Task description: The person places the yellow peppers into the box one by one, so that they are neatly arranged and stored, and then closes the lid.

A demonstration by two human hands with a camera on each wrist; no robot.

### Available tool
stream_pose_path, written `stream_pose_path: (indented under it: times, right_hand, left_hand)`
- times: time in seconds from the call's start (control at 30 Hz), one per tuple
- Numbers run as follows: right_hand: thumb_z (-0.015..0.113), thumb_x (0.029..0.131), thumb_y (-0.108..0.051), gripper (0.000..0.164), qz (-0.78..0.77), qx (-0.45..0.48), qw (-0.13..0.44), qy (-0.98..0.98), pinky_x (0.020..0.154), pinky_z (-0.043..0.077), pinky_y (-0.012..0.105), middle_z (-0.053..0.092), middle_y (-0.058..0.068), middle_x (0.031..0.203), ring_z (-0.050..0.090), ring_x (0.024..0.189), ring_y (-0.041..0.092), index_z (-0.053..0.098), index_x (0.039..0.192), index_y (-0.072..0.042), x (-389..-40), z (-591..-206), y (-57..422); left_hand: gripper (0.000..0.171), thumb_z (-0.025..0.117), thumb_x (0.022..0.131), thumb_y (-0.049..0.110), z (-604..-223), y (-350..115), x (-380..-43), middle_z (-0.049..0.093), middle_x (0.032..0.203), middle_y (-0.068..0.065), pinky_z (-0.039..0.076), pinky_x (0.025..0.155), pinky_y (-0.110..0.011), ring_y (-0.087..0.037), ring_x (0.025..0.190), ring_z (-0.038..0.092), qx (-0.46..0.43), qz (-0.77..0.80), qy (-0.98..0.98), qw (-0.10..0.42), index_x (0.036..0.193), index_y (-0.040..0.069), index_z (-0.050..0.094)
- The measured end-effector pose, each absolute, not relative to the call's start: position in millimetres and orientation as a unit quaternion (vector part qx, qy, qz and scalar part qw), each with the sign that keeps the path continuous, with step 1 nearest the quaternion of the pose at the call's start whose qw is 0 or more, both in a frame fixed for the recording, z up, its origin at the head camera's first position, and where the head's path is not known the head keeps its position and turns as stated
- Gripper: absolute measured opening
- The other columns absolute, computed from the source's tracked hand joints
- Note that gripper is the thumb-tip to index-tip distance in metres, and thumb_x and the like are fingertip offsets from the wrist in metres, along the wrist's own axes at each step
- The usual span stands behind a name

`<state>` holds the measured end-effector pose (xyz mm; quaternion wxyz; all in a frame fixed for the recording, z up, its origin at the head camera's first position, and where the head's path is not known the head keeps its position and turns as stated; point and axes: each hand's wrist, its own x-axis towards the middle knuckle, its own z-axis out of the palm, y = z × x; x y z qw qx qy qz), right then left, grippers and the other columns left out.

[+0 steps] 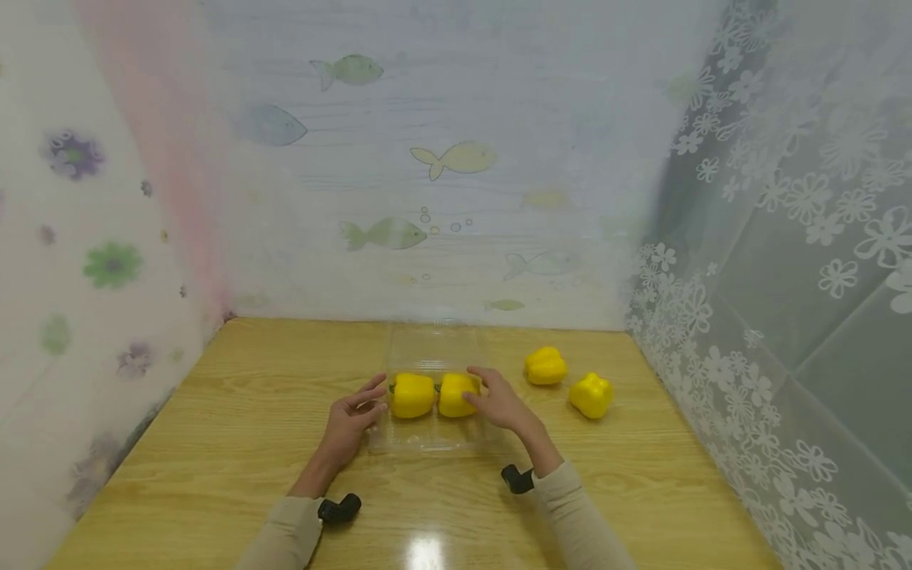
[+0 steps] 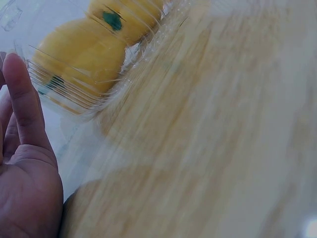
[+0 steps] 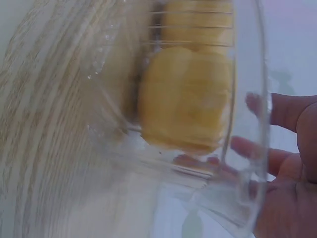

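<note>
A clear plastic box (image 1: 427, 445) lies on the table with its clear lid (image 1: 438, 342) folded back. Inside are two yellow bell peppers side by side, a left bell pepper (image 1: 412, 396) and a right bell pepper (image 1: 454, 395), with green stems turned leftward. My left hand (image 1: 349, 423) is at the box's left side, its fingers extended; the left wrist view shows them beside the ribbed wall. My right hand (image 1: 503, 402) reaches over the right side with fingers spread, the thumb near or against the right pepper; contact is unclear. The right wrist view is blurred.
Two more yellow bell peppers, a rear one (image 1: 545, 366) and a nearer one (image 1: 590, 395), lie on the wooden table (image 1: 249, 412) right of the box. A fish-patterned sheet stands behind the table, with patterned coverings at both sides. Black devices (image 1: 340, 509) sit at both wrists.
</note>
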<state>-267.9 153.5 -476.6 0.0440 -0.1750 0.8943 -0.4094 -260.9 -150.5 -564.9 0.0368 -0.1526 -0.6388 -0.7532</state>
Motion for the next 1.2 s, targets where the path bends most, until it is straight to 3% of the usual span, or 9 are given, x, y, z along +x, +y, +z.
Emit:
stream_pose_path:
  times: [0.3,0.47,0.77,1.2]
  right_hand:
    - [0.058,0.104,-0.011,0.049,-0.482,-0.182,0.007,0.857,0.110,0.039,0.061,0.037,0.024,0.156,0.036,0.142,0.048,0.045,0.150,-0.001,-268,-476,168]
    - [0.057,0.105,-0.010,0.044,-0.521,-0.182,-0.023,0.833,0.113,0.038,0.058,0.040,0.023,0.153,0.040,0.141,0.045,0.049,0.147,-0.003,-270,-479,181]
    - [0.059,0.102,-0.003,0.037,-0.573,-0.131,-0.109,0.802,0.107,0.044,0.058,0.053,0.025,0.144,0.051,0.132,0.043,0.058,0.138,0.001,-279,-496,204]
    - [0.064,0.098,0.002,0.044,-0.531,-0.085,-0.133,0.832,0.110,0.040,0.060,0.052,0.031,0.143,0.047,0.133,0.047,0.053,0.139,0.010,-284,-497,244]
  left_hand:
    - [0.039,0.069,0.095,0.002,-567,-151,-262,0.045,0.156,-0.018,0.049,0.057,-0.016,-0.003,0.081,0.060,-0.149,-0.753,-0.639,0.039,0.129,-0.017,0.060]
    - [0.040,0.071,0.095,0.003,-567,-151,-262,0.045,0.157,-0.017,0.049,0.057,-0.016,-0.003,0.083,0.061,-0.138,-0.756,-0.638,0.035,0.129,-0.015,0.061]
    - [0.040,0.070,0.096,0.004,-565,-150,-260,0.043,0.158,-0.016,0.048,0.057,-0.017,-0.003,0.078,0.058,-0.137,-0.755,-0.641,0.028,0.130,-0.013,0.061]
    - [0.039,0.070,0.095,0.002,-565,-150,-262,0.043,0.157,-0.020,0.048,0.056,-0.017,-0.003,0.075,0.057,-0.139,-0.755,-0.640,0.037,0.128,-0.016,0.061]
